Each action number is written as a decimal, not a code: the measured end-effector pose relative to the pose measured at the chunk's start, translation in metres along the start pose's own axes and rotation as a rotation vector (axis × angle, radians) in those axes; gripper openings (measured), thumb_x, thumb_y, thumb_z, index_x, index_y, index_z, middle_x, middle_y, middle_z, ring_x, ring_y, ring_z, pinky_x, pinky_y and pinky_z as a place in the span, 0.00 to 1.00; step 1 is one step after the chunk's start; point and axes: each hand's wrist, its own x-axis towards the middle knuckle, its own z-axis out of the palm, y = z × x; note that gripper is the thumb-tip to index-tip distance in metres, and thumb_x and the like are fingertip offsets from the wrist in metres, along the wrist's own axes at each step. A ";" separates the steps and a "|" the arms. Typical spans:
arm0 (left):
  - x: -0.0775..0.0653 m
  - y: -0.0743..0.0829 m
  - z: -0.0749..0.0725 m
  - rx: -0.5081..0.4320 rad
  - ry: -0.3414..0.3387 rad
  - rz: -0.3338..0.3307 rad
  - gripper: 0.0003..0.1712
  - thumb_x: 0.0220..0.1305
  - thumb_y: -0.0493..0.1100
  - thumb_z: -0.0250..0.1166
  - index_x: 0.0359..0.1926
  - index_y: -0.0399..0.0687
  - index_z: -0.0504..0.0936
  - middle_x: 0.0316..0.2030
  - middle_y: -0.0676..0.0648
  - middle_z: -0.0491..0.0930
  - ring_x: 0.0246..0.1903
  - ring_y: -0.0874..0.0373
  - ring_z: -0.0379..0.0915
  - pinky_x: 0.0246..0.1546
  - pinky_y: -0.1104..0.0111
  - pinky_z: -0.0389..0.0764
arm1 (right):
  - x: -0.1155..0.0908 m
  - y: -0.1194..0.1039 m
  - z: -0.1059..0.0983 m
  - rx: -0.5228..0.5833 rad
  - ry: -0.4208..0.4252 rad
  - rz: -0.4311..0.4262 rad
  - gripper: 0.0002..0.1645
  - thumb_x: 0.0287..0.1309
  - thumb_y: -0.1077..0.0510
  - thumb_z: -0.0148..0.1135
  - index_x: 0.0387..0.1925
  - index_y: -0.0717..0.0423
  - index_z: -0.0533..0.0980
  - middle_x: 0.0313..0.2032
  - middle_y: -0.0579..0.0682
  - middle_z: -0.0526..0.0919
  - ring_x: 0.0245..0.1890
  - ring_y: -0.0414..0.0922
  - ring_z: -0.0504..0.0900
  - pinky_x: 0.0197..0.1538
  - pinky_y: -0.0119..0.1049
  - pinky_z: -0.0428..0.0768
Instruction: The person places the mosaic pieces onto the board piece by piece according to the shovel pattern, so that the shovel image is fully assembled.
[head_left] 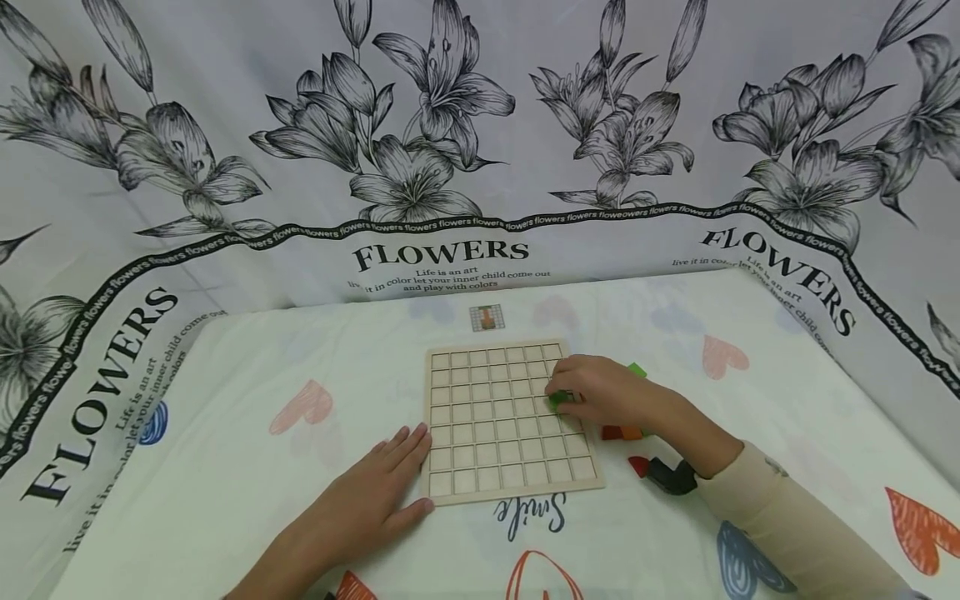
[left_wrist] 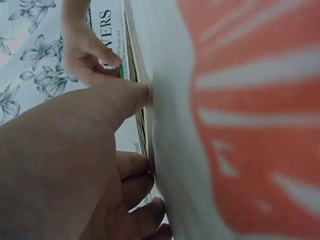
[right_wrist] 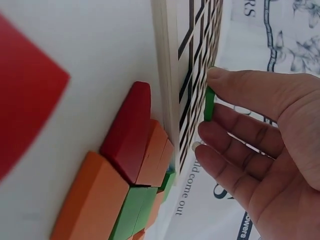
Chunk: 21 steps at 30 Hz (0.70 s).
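R hand (head_left: 603, 390) pinches green block (right_wrist: 209, 104) btwn thumb & fingers, wooden grid board (head_left: 486, 432) below. L hand (head_left: 377, 492), fingers outstretched, touches board's L edge. Multicolored blocks (right_wrist: 127, 135) lie near R fingers.

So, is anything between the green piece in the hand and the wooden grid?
Nothing visible stands between them: the right hand holds the green piece at the right side of the wooden grid. The other coloured blocks lie off to the grid's right.

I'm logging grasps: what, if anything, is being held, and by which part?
The right hand pinches a green piece by opposite edges, between thumb and fingers; the left hand only rests against the wooden board.
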 end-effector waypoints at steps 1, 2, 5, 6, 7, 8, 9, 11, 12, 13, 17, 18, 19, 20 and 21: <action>0.000 0.001 0.000 0.004 0.000 -0.004 0.41 0.75 0.61 0.54 0.74 0.35 0.62 0.74 0.41 0.59 0.73 0.45 0.53 0.69 0.51 0.60 | 0.002 0.000 0.000 -0.002 -0.004 0.006 0.11 0.56 0.60 0.75 0.42 0.54 0.86 0.40 0.44 0.82 0.36 0.41 0.77 0.40 0.34 0.79; 0.000 0.001 0.000 0.008 0.002 -0.008 0.41 0.74 0.60 0.54 0.74 0.35 0.62 0.74 0.41 0.59 0.73 0.45 0.54 0.69 0.51 0.61 | 0.004 0.001 0.000 -0.002 -0.008 0.013 0.11 0.56 0.60 0.75 0.42 0.54 0.86 0.40 0.45 0.82 0.37 0.41 0.78 0.41 0.35 0.80; 0.002 0.004 -0.001 0.015 0.000 -0.028 0.42 0.73 0.61 0.56 0.73 0.35 0.63 0.74 0.41 0.60 0.73 0.45 0.54 0.69 0.52 0.61 | 0.008 0.003 0.001 -0.007 -0.013 0.025 0.10 0.58 0.59 0.73 0.43 0.55 0.86 0.40 0.45 0.82 0.38 0.41 0.79 0.42 0.35 0.80; 0.003 0.005 -0.001 0.014 -0.003 -0.036 0.42 0.73 0.61 0.56 0.73 0.35 0.63 0.74 0.41 0.60 0.73 0.45 0.54 0.69 0.52 0.61 | 0.009 0.004 0.001 -0.005 -0.009 0.025 0.10 0.58 0.60 0.73 0.43 0.55 0.86 0.40 0.45 0.82 0.38 0.41 0.79 0.42 0.35 0.80; 0.003 0.006 -0.002 0.013 -0.006 -0.042 0.43 0.72 0.62 0.56 0.73 0.34 0.63 0.74 0.40 0.60 0.73 0.45 0.55 0.68 0.52 0.62 | 0.011 0.005 0.001 -0.003 -0.006 0.021 0.10 0.58 0.60 0.72 0.43 0.55 0.86 0.40 0.45 0.82 0.38 0.42 0.79 0.42 0.35 0.80; 0.004 0.007 -0.002 0.008 -0.010 -0.049 0.44 0.72 0.63 0.56 0.73 0.34 0.63 0.74 0.40 0.59 0.73 0.44 0.54 0.68 0.52 0.62 | 0.012 0.005 0.001 0.003 -0.003 0.019 0.09 0.59 0.60 0.72 0.43 0.55 0.86 0.40 0.45 0.82 0.37 0.42 0.79 0.42 0.35 0.80; 0.005 0.008 -0.002 0.005 -0.015 -0.053 0.45 0.72 0.64 0.56 0.73 0.33 0.63 0.74 0.39 0.59 0.73 0.44 0.54 0.68 0.52 0.62 | 0.013 0.006 0.001 0.009 0.001 0.016 0.09 0.59 0.61 0.72 0.42 0.55 0.86 0.40 0.46 0.82 0.37 0.42 0.79 0.41 0.35 0.80; 0.008 0.010 -0.001 0.005 -0.020 -0.056 0.46 0.72 0.65 0.54 0.73 0.31 0.62 0.74 0.37 0.58 0.72 0.43 0.55 0.68 0.51 0.62 | 0.016 0.007 0.001 0.022 0.005 0.010 0.09 0.59 0.61 0.71 0.42 0.56 0.86 0.40 0.46 0.83 0.36 0.42 0.79 0.41 0.35 0.79; 0.009 0.011 -0.001 0.008 -0.019 -0.054 0.47 0.72 0.65 0.54 0.72 0.30 0.62 0.74 0.36 0.58 0.72 0.42 0.55 0.67 0.51 0.63 | 0.017 0.007 0.000 0.028 0.005 0.014 0.09 0.59 0.62 0.71 0.42 0.56 0.86 0.39 0.46 0.83 0.36 0.42 0.79 0.41 0.35 0.79; 0.011 0.012 -0.001 0.016 -0.015 -0.049 0.47 0.73 0.65 0.53 0.72 0.29 0.62 0.74 0.35 0.57 0.72 0.42 0.55 0.67 0.51 0.63 | 0.019 0.008 0.000 0.029 0.006 0.018 0.09 0.59 0.62 0.72 0.42 0.56 0.86 0.39 0.46 0.83 0.36 0.42 0.79 0.41 0.35 0.79; 0.016 0.014 0.001 0.067 0.014 -0.031 0.46 0.72 0.65 0.54 0.68 0.25 0.65 0.73 0.32 0.57 0.72 0.41 0.55 0.67 0.51 0.63 | 0.027 0.010 -0.004 0.033 0.017 0.061 0.10 0.58 0.61 0.73 0.42 0.57 0.86 0.39 0.45 0.83 0.38 0.42 0.80 0.43 0.35 0.80; 0.018 0.015 0.001 0.082 0.021 -0.024 0.45 0.72 0.64 0.55 0.67 0.25 0.66 0.73 0.31 0.57 0.72 0.40 0.56 0.67 0.51 0.64 | 0.029 0.011 -0.005 0.036 0.021 0.069 0.10 0.58 0.61 0.73 0.43 0.57 0.86 0.39 0.45 0.83 0.39 0.42 0.80 0.44 0.35 0.81; 0.019 0.015 0.001 0.094 0.026 -0.020 0.45 0.72 0.64 0.56 0.65 0.25 0.67 0.73 0.30 0.57 0.71 0.40 0.56 0.67 0.51 0.64 | 0.031 0.012 -0.006 0.043 0.024 0.076 0.10 0.58 0.61 0.73 0.43 0.57 0.86 0.39 0.45 0.83 0.39 0.42 0.81 0.44 0.36 0.81; 0.020 0.015 0.001 0.101 0.027 -0.017 0.44 0.71 0.64 0.57 0.64 0.25 0.68 0.72 0.30 0.58 0.71 0.39 0.56 0.66 0.51 0.64 | 0.033 0.013 -0.007 0.052 0.025 0.080 0.10 0.58 0.62 0.73 0.43 0.57 0.86 0.39 0.45 0.83 0.39 0.42 0.81 0.45 0.36 0.81; 0.021 0.015 0.001 0.107 0.027 -0.014 0.43 0.71 0.64 0.57 0.62 0.26 0.68 0.72 0.29 0.58 0.71 0.39 0.57 0.66 0.50 0.65 | 0.035 0.014 -0.008 0.064 0.024 0.083 0.10 0.58 0.62 0.72 0.43 0.57 0.86 0.39 0.45 0.83 0.39 0.42 0.81 0.45 0.37 0.81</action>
